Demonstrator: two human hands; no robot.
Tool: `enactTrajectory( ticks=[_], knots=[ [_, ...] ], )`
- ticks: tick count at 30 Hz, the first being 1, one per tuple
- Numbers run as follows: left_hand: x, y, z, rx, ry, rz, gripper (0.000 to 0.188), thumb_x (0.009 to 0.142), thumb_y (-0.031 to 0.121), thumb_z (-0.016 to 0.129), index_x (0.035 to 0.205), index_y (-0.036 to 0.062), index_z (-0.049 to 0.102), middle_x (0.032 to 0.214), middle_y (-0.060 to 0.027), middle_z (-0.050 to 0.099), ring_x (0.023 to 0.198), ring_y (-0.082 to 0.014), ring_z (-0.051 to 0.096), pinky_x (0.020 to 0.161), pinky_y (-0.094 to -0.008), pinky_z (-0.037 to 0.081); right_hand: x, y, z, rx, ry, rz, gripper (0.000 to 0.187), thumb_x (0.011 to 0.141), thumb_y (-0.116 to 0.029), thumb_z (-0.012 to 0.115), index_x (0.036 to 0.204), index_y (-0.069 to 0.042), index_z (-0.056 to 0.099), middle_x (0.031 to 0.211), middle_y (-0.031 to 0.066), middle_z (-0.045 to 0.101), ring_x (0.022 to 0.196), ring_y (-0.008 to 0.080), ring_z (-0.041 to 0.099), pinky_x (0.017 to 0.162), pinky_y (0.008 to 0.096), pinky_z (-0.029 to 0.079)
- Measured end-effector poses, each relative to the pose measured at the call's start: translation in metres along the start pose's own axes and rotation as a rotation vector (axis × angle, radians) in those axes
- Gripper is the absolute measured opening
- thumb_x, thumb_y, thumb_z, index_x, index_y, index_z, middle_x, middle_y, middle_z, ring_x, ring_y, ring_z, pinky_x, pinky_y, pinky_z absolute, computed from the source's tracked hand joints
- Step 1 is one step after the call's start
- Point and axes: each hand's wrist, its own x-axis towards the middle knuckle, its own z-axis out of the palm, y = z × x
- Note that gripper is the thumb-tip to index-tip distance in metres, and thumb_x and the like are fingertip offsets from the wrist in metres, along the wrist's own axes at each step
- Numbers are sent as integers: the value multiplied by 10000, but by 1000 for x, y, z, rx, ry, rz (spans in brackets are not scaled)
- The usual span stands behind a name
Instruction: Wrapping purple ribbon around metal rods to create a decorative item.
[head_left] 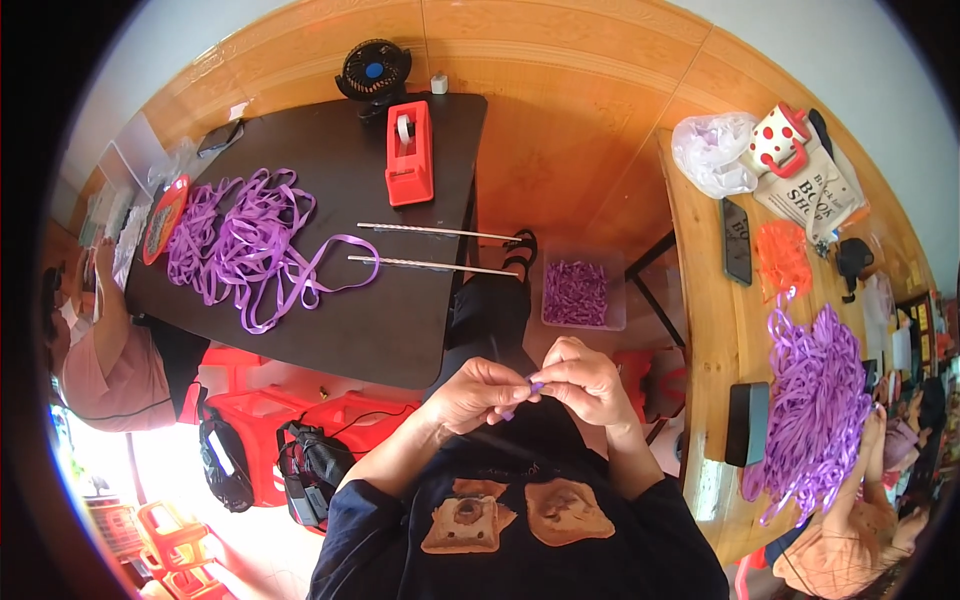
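My left hand [478,396] and my right hand [584,382] meet in front of my body, thumbs and fingers pinched together. Between them they grip a small piece of purple ribbon [508,413], mostly covered by the fingers. On the dark table [345,330] at the left lies a loose heap of purple ribbon [250,230], one loop trailing right. Two thin pale sticks [440,231] stick out past that table's right edge. Beyond my knees stands a clear plastic box [618,318] full of short purple ribbon pieces [576,293].
A red tape dispenser [424,175] and a black fan [373,72] stand at the dark table's back. The wooden table [715,345] on the right bears more purple ribbon [815,400], a phone [736,241], a black box [747,424] and a dotted cup [775,140]. People sit at both sides.
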Motion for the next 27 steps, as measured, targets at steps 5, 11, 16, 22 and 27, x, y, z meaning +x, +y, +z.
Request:
enactTrajectory(
  ticks=[5, 11, 16, 22, 27],
  knots=[
    [-9, 11, 2, 77, -2, -59, 171, 874, 134, 661, 919, -28, 695, 640, -2, 584, 526, -43, 481, 424, -155, 341, 10, -18, -1, -221, -24, -120, 216, 681, -13, 714, 881, -85, 676, 725, 10, 554, 660, 179, 507, 623, 309, 339],
    [-15, 13, 16, 359, 48, 104, 107, 855, 88, 669, 864, -15, 694, 638, -18, 592, 551, -65, 509, 466, -213, 394, 12, -30, 0, -321, -94, -161, 213, 663, -26, 703, 874, -43, 674, 723, 23, 543, 663, 173, 528, 635, 305, 344],
    [-19, 9, 26, 1546, 226, 952, 92, 760, 21, 646, 841, -16, 625, 627, -89, 506, 519, -229, 522, 450, -318, 421, 8, -22, 6, -295, -31, -86, 174, 666, 43, 670, 830, -9, 649, 705, 44, 545, 644, 203, 520, 616, 315, 360],
    [-10, 1, 21, 1594, 337, 966, 102, 785, 54, 651, 871, 0, 643, 634, -82, 513, 508, -191, 528, 435, -298, 415, 7, -13, 0, 18, -48, 233, 166, 695, 51, 670, 854, 14, 641, 735, 88, 582, 691, 225, 562, 649, 326, 429],
    [-13, -1, 17, 681, 321, 328, 134, 847, 108, 671, 932, 11, 706, 660, -36, 625, 513, -51, 503, 457, -212, 400, 5, -4, -15, -282, 2, 19, 215, 665, 42, 696, 866, -15, 647, 765, 63, 604, 702, 207, 569, 645, 326, 415]
  ],
)
